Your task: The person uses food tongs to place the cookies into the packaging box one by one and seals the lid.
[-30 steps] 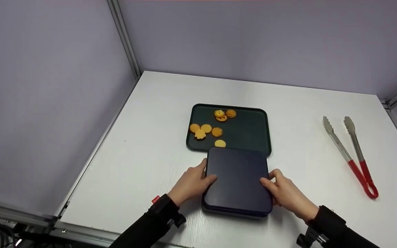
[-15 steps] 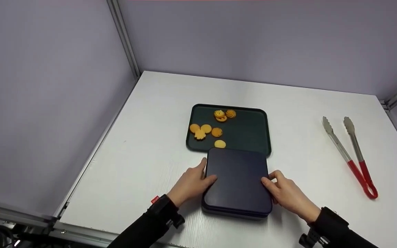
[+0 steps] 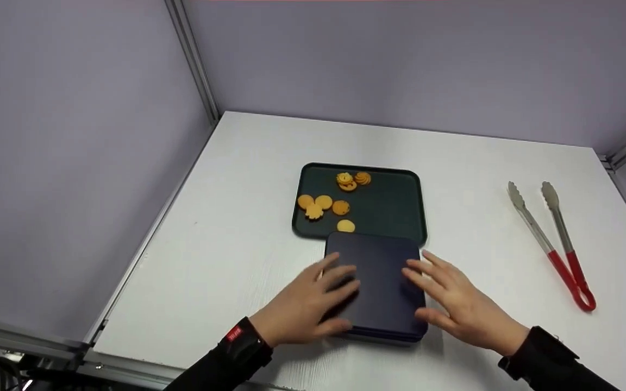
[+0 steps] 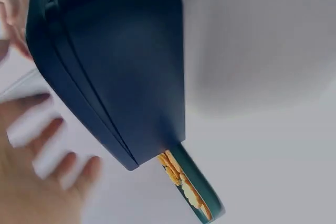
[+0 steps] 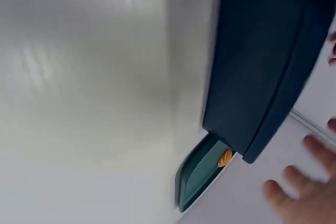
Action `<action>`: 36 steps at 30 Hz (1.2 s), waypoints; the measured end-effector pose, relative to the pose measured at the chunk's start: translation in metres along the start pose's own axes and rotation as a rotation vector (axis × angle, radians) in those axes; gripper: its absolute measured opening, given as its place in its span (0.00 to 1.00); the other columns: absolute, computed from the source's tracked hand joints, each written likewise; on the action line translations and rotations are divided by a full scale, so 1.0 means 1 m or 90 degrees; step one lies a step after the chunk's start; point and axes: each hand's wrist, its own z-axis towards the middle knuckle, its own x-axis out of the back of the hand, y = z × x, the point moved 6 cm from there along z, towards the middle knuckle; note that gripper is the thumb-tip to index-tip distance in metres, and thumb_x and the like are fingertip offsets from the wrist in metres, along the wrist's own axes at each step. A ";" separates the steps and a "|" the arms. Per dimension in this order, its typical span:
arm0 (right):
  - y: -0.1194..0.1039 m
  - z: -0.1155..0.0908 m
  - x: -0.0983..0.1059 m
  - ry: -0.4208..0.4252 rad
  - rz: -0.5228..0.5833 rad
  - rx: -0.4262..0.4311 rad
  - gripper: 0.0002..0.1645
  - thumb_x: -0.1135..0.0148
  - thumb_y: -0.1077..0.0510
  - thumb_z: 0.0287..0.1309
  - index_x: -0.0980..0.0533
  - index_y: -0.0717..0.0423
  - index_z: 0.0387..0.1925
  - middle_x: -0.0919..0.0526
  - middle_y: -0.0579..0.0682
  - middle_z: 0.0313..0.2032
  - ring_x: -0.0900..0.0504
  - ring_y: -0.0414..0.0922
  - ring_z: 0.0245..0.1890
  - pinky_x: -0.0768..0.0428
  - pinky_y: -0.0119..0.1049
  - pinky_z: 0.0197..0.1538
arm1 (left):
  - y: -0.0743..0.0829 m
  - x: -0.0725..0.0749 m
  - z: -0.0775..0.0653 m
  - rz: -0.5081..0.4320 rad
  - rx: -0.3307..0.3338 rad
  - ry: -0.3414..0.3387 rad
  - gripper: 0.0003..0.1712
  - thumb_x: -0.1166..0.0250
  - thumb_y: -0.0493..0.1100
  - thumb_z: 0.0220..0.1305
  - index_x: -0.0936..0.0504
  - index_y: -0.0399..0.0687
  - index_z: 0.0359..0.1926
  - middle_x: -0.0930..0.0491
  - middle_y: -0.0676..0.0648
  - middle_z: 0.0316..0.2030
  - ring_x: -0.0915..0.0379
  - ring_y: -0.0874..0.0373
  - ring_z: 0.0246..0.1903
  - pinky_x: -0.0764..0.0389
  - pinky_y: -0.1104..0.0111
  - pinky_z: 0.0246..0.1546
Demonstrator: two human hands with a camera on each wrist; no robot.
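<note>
A dark navy rectangular tin [image 3: 381, 288] with its lid on lies flat near the front of the white table. My left hand [image 3: 307, 304] hovers over the tin's left side with fingers spread. Over the right edge, my right hand [image 3: 465, 304] is likewise spread and holds nothing. The left wrist view shows the tin's side wall [image 4: 121, 72] and lid seam, with the left hand's fingers apart from it. In the right wrist view the tin [image 5: 257, 66] stands clear of the right hand's fingers [image 5: 299, 182].
Behind the tin lies a dark green tray [image 3: 389, 203], its front edge partly hidden by the tin. Several cookies [image 3: 314, 210] sit on its left half. Metal tongs with red handles [image 3: 571, 277] rest spread on the right side of the table. Grey panels [image 3: 400, 65] enclose the table.
Both hands have let go of the tin's sides and lifted off, fingers now spread. The lid, slightly uneven along the front a second ago, sits level. Tray and tongs stay put.
</note>
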 end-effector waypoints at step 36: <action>-0.010 -0.008 -0.033 -0.096 -0.179 0.197 0.53 0.30 0.36 0.59 0.39 0.50 0.78 0.38 0.61 0.76 0.38 0.61 0.74 0.63 0.48 0.82 | -0.001 -0.028 -0.004 0.252 -0.190 -0.059 0.50 0.44 0.68 0.72 0.52 0.52 0.83 0.50 0.50 0.81 0.53 0.52 0.79 0.46 0.49 0.78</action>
